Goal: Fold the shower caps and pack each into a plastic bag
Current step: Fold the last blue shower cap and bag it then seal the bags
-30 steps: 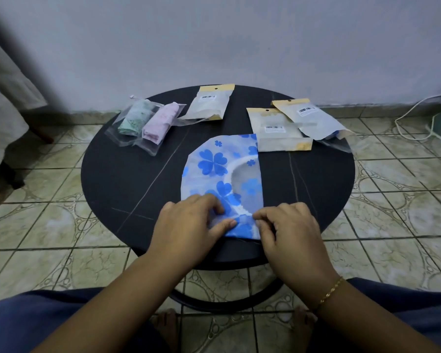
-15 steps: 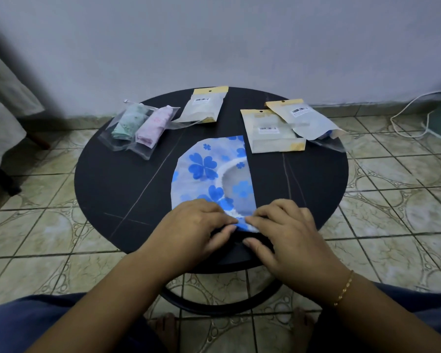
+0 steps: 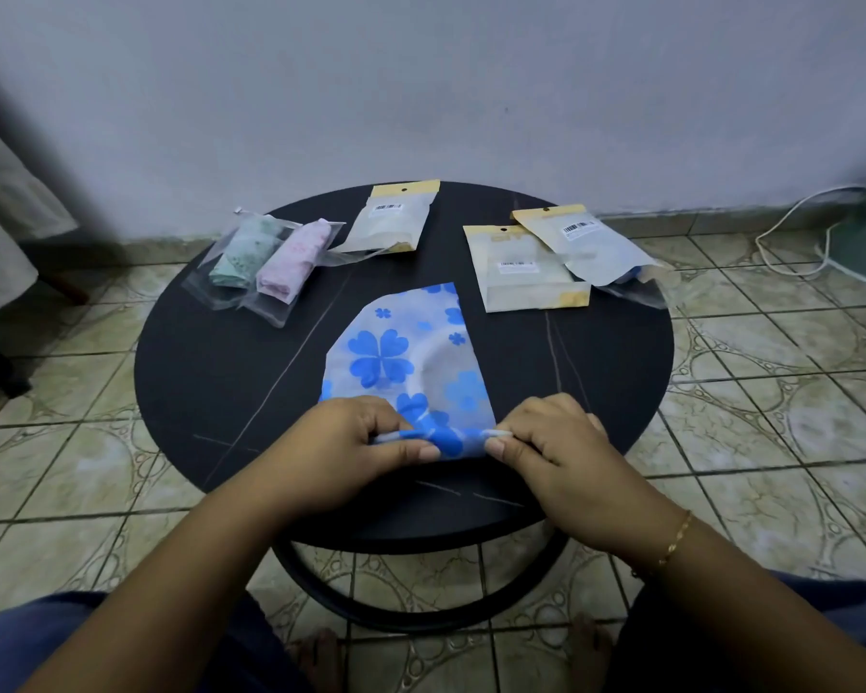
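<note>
Black and round, the smooth surface (image 3: 211,392) stood on patterned floor tiles (image 3: 771,392) before a pale wall. Near its front edge lay a thin translucent plastic shower cap printed with blue flowers (image 3: 401,352), folded flat. The left hand (image 3: 341,442) and right hand (image 3: 551,442) each had a closed grip on its rolled near edge, thumbs pinching. At the back-left edge, two clear bags (image 3: 266,262) held rolled green and pink caps; three yellow-topped pouches (image 3: 526,267) lay along the back, their contents unclear.
</note>
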